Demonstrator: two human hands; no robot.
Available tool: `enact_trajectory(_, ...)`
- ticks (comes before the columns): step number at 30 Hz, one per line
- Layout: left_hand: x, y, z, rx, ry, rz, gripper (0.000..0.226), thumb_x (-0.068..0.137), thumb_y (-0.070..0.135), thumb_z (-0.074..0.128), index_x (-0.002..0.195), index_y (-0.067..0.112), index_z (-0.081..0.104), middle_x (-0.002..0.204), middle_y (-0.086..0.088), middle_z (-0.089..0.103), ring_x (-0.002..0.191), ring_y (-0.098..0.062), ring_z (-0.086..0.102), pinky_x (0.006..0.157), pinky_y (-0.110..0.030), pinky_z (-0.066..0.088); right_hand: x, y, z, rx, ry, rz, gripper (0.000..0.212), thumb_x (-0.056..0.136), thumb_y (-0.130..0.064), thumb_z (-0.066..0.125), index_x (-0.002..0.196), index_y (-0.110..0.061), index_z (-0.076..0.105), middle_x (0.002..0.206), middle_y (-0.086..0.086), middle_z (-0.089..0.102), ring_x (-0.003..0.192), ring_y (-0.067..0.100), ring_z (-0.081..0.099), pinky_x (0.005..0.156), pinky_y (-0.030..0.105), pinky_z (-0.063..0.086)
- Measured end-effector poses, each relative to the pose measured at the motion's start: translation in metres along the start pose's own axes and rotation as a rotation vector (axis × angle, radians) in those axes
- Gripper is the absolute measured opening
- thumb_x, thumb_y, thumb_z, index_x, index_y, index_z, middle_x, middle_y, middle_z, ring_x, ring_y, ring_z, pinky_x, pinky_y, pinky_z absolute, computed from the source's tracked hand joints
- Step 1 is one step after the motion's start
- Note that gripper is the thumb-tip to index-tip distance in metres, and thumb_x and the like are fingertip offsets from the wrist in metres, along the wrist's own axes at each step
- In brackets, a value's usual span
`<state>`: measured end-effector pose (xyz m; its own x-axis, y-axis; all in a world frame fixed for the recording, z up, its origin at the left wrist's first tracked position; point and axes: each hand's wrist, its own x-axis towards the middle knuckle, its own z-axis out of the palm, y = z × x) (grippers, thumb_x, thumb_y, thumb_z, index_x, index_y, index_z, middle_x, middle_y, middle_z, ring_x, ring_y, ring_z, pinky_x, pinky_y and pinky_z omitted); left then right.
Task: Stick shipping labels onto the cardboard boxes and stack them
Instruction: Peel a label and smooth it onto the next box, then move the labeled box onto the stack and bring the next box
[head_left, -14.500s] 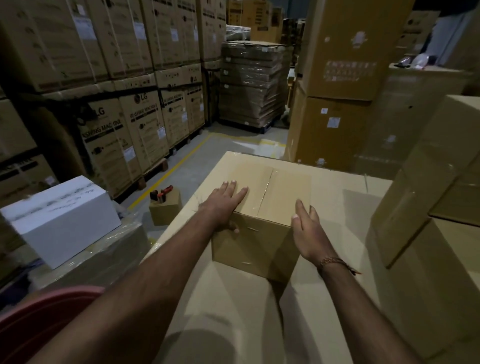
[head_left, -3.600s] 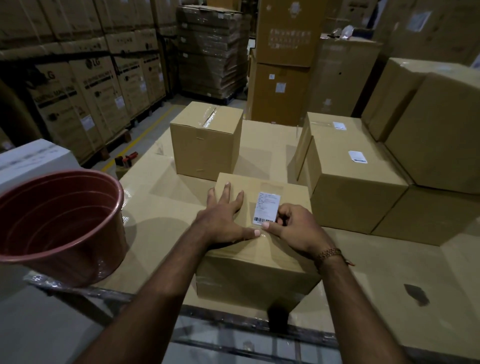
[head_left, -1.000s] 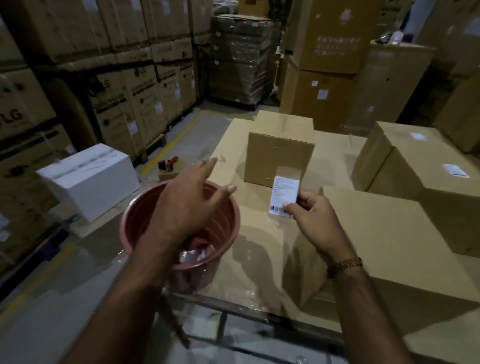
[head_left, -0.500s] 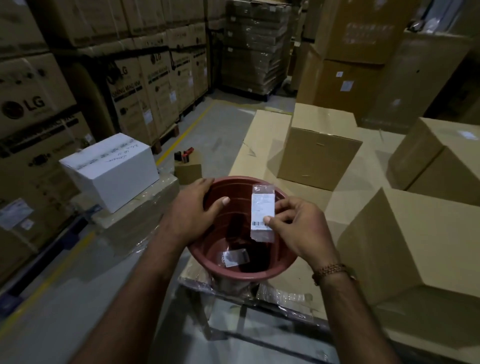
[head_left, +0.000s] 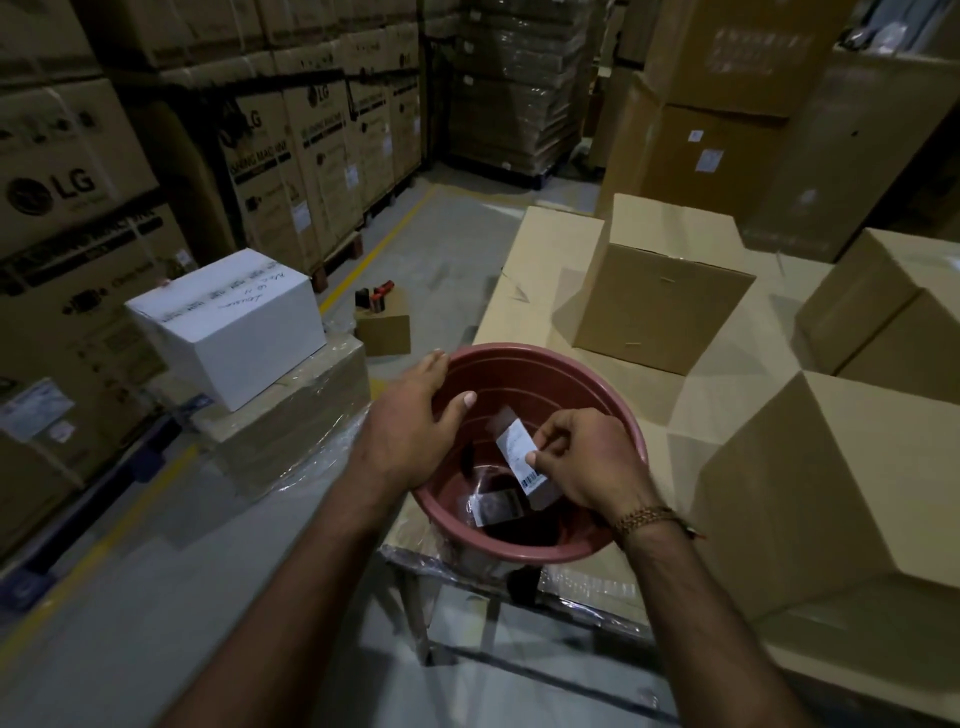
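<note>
A white shipping label (head_left: 521, 457) with a barcode is pinched between the thumb and fingers of my right hand (head_left: 587, 462) over a reddish-brown plastic tub (head_left: 613, 395). My left hand (head_left: 415, 423) rests on the tub's left rim, thumb hanging inside. A shiny backing strip (head_left: 493, 506) lies at the tub's bottom. Plain cardboard boxes sit on the cardboard-covered table (head_left: 550, 249): one (head_left: 660, 296) behind the tub, one (head_left: 821, 493) close at the right, another (head_left: 883, 306) at the far right.
A white box (head_left: 228, 322) sits on a wrapped carton at the left. A small carton with a red tape gun (head_left: 382, 319) stands on the floor. Tall stacks of printed cartons (head_left: 291, 156) line the left aisle, with pallets behind.
My right hand has lowered the label into the tub and tilted it. My left hand has settled onto the tub's rim. The view has shifted slightly left.
</note>
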<state>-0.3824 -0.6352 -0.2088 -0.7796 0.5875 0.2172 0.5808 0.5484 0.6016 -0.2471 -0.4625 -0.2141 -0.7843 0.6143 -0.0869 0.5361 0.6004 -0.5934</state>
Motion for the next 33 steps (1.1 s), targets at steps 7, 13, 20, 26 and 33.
enact_trajectory(7, 0.001, -0.005, 0.003, -0.009, -0.006, -0.021, 0.067, 0.105, 0.046, 0.058, 0.163, 0.022, 0.036, 0.168, 0.0, 0.038, 0.153, -0.02, 0.036, 0.125, -0.045, 0.032, 0.006, -0.003, 0.008, -0.032, -0.033, 0.026, 0.021, 0.077, -0.023, 0.095, 0.076, -0.021, 0.074, 0.071, -0.008, 0.075, 0.068, 0.002, 0.07, 0.059, 0.017, 0.05)
enact_trajectory(13, 0.0, -0.007, 0.003, -0.037, 0.0, -0.014, 0.065, 0.105, 0.044, 0.058, 0.163, 0.024, 0.037, 0.167, 0.001, 0.039, 0.152, -0.019, 0.038, 0.124, -0.042, 0.033, 0.008, -0.012, 0.009, -0.007, -0.05, 0.02, 0.023, 0.076, -0.025, 0.096, 0.076, -0.021, 0.074, 0.073, -0.009, 0.075, 0.069, 0.002, 0.071, 0.056, 0.016, 0.045)
enact_trajectory(20, -0.001, -0.002, 0.001, -0.054, 0.003, -0.032, 0.063, 0.105, 0.042, 0.06, 0.161, 0.023, 0.04, 0.166, 0.001, 0.041, 0.152, -0.02, 0.038, 0.124, -0.048, 0.034, 0.012, -0.022, 0.009, -0.258, -0.03, 0.016, 0.033, 0.082, -0.046, 0.089, 0.101, -0.021, 0.078, 0.1, 0.002, 0.076, 0.097, 0.024, 0.072, 0.089, 0.035, 0.059)
enact_trajectory(26, -0.003, 0.001, -0.003, -0.031, 0.016, -0.012, 0.06, 0.105, 0.039, 0.061, 0.159, 0.021, 0.044, 0.163, 0.0, 0.045, 0.15, -0.019, 0.04, 0.117, -0.032, 0.028, 0.004, -0.014, -0.012, -0.2, 0.112, -0.034, 0.028, 0.086, -0.047, 0.083, 0.099, -0.023, 0.076, 0.098, -0.003, 0.076, 0.096, 0.021, 0.071, 0.087, 0.036, 0.059)
enact_trajectory(33, -0.003, 0.014, -0.008, 0.114, 0.139, 0.062, 0.055, 0.102, 0.05, 0.06, 0.148, 0.02, 0.059, 0.155, -0.001, 0.054, 0.141, -0.022, 0.05, 0.114, -0.049, 0.045, -0.023, -0.006, -0.047, -0.069, 0.201, -0.095, 0.022, 0.09, -0.047, 0.081, 0.1, -0.028, 0.078, 0.091, -0.009, 0.074, 0.085, 0.01, 0.07, 0.08, 0.032, 0.06)
